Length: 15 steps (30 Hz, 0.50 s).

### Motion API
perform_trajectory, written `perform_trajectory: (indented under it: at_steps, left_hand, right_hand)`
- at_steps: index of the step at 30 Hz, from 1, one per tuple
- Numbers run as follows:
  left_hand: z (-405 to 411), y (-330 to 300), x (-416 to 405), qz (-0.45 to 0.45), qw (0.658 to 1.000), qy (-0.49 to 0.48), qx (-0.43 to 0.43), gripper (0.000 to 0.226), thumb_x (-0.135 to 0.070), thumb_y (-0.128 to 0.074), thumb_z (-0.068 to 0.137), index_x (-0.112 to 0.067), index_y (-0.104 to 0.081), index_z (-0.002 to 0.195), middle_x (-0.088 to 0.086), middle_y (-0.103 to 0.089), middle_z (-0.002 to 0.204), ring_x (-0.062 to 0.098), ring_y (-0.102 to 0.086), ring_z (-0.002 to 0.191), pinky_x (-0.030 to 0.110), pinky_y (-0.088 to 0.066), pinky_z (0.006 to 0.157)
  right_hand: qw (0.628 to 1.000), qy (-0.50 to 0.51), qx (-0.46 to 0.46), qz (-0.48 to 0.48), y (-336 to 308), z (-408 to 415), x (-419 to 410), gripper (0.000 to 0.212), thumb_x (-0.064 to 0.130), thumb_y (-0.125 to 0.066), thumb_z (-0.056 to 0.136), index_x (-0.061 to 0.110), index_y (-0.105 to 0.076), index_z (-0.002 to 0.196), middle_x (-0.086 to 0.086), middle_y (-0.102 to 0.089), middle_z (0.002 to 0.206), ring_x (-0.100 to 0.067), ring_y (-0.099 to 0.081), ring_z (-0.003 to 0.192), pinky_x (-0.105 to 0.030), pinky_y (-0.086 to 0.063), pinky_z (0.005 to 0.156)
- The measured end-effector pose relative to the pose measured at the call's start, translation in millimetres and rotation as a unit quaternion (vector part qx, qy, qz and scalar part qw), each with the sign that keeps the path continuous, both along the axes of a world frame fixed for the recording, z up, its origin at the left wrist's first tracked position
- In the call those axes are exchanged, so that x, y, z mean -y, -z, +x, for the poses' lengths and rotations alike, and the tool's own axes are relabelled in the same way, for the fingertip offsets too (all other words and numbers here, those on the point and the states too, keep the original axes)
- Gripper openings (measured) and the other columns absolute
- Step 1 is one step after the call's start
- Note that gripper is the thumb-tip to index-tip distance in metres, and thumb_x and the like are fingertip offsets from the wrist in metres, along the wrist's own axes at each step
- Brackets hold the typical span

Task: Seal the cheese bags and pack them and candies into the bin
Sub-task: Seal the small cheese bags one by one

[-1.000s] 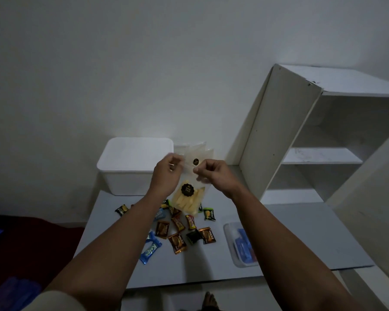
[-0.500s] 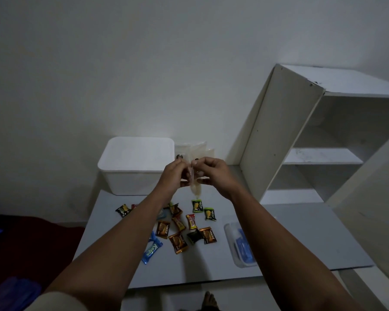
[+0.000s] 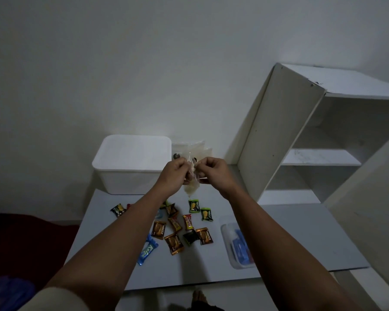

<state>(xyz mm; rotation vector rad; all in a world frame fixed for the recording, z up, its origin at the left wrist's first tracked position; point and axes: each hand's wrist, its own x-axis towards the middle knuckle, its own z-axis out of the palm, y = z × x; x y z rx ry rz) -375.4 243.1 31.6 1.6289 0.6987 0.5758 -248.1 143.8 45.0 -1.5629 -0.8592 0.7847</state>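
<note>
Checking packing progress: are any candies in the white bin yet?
No: the candies lie scattered on the table, and the bin looks empty.

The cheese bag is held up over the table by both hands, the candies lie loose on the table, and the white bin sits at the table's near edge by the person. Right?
One thing is off: the bin sits at the far edge of the table, against the wall, as the head view shows. The rest holds: the left hand and right hand pinch the cheese bag above the table, and the candies lie loose.
</note>
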Motion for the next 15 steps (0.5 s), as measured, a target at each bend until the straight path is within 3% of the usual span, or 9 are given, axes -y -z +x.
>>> perform_trajectory:
  at_steps: [4,9,12,15]
  left_hand:
    - [15,9,-8,0.010,1.000,0.006,-0.021,0.030,-0.021,-0.045,0.107,-0.002,-0.063,0.093,0.015,-0.066,0.080,0.023,-0.066,0.077,0.033,-0.058,0.071]
    - [39,18,-22,-0.023,0.999,0.008,-0.030,0.031,-0.020,-0.048,0.105,-0.014,-0.061,0.077,0.010,-0.072,0.086,0.019,-0.074,0.082,0.034,-0.062,0.075]
    - [62,20,-34,-0.056,0.998,-0.002,-0.039,0.032,-0.023,-0.048,0.104,-0.006,-0.066,0.083,0.011,-0.071,0.081,0.024,-0.072,0.080,0.044,-0.061,0.081]
    - [88,25,-46,0.046,0.994,-0.087,-0.046,0.017,-0.026,-0.060,0.097,-0.010,-0.065,0.094,0.005,-0.068,0.089,0.019,-0.063,0.082,0.038,-0.054,0.082]
  right_hand:
    - [1.000,-0.007,-0.004,-0.008,10,15,-4,0.015,0.016,-0.070,0.095,0.003,-0.069,0.088,-0.006,-0.071,0.076,-0.017,-0.070,0.073,-0.050,-0.061,0.084]
    - [0.999,-0.030,0.008,-0.027,20,42,-14,0.019,0.014,-0.077,0.090,-0.004,-0.073,0.097,-0.018,-0.077,0.088,-0.023,-0.076,0.082,-0.039,-0.064,0.078]
    - [0.998,-0.002,0.043,-0.039,29,66,-25,0.017,0.012,-0.077,0.090,-0.003,-0.074,0.096,-0.019,-0.075,0.086,-0.023,-0.073,0.077,-0.036,-0.060,0.072]
    - [0.998,0.012,0.035,-0.058,30,99,-31,0.008,0.012,-0.075,0.091,0.005,-0.076,0.090,-0.011,-0.073,0.080,-0.022,-0.074,0.078,-0.039,-0.059,0.076]
